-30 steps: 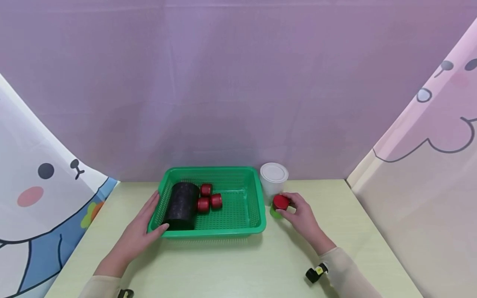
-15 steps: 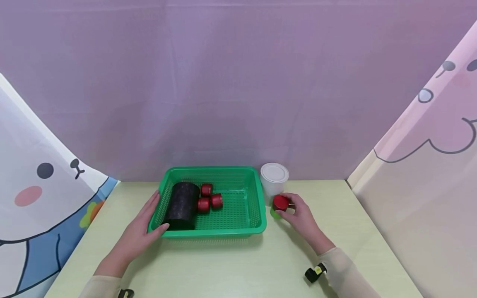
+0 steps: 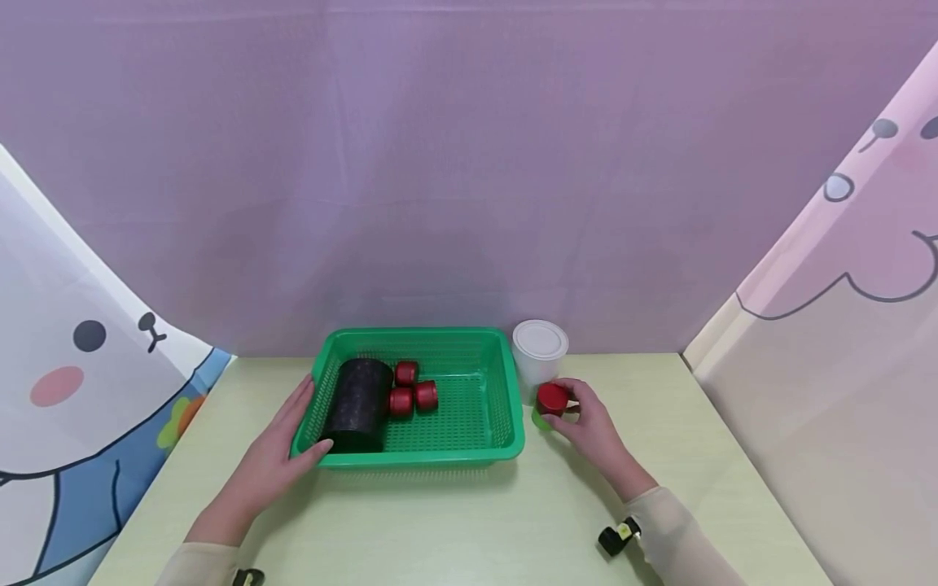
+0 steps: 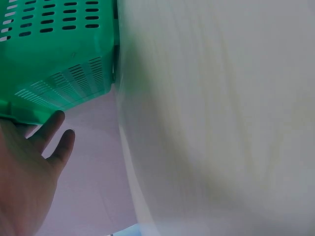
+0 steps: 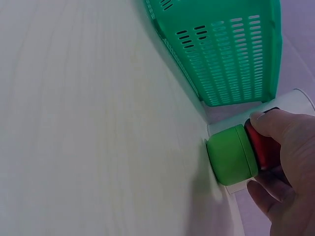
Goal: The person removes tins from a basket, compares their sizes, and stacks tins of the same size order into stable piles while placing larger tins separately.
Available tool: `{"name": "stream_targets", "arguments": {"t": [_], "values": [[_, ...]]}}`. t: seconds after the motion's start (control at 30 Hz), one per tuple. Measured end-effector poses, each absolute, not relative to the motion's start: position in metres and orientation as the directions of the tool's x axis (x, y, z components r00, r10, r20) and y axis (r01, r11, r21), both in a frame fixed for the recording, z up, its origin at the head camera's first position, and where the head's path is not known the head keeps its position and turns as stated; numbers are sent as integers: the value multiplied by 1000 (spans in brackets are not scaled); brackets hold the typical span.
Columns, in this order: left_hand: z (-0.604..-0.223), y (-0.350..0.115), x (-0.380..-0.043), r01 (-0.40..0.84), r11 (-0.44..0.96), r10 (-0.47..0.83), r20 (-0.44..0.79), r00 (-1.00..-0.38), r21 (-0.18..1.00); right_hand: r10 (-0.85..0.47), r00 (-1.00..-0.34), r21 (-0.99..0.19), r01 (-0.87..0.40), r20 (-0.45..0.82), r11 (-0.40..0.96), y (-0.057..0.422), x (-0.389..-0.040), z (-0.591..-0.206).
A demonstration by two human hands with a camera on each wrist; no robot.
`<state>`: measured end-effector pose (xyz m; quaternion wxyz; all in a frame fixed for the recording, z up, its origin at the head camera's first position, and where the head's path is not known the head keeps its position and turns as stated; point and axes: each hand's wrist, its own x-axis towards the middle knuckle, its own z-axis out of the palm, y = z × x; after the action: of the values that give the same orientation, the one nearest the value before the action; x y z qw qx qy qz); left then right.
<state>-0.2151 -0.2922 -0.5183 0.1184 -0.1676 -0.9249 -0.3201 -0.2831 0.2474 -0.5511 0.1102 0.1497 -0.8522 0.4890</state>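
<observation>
1. Left hand [image 3: 269,465]: straight, parted fingers are bracing the left end of the green perforated plastic basket [image 3: 418,458]; uneven push could shift it.
2. Right hand [image 3: 597,425]: thumb and fingers are pinching the small red cylinder [image 3: 552,397], which is sitting on the round green jar [image 5: 230,156]; off-centre squeeze could tip both.
3. Big black cylinder [image 3: 357,404] is lying in the basket beside three dark-red cylinders [image 3: 425,395]; jolt could roll it.
4. White lidded tub [image 3: 540,342] is standing just behind the jar; bumping could topple it.

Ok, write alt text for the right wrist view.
A right hand grips a small red container against the top of a green container on a pale table. A white tub is behind them, a slotted green basket nearby.
</observation>
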Motion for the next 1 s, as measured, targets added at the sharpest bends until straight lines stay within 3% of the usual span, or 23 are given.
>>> {"name": "stream_targets", "arguments": {"t": [0.57,1.0], "values": [[-515,-291,-213,380,736,233,318,-919,561,-136,-932,-794,-357,335,492,246,-282,-546],[-516,-291,-213,391,737,237,330,-914,552,-126,-863,-706,-477,489,524,243,-276,-529]]}}
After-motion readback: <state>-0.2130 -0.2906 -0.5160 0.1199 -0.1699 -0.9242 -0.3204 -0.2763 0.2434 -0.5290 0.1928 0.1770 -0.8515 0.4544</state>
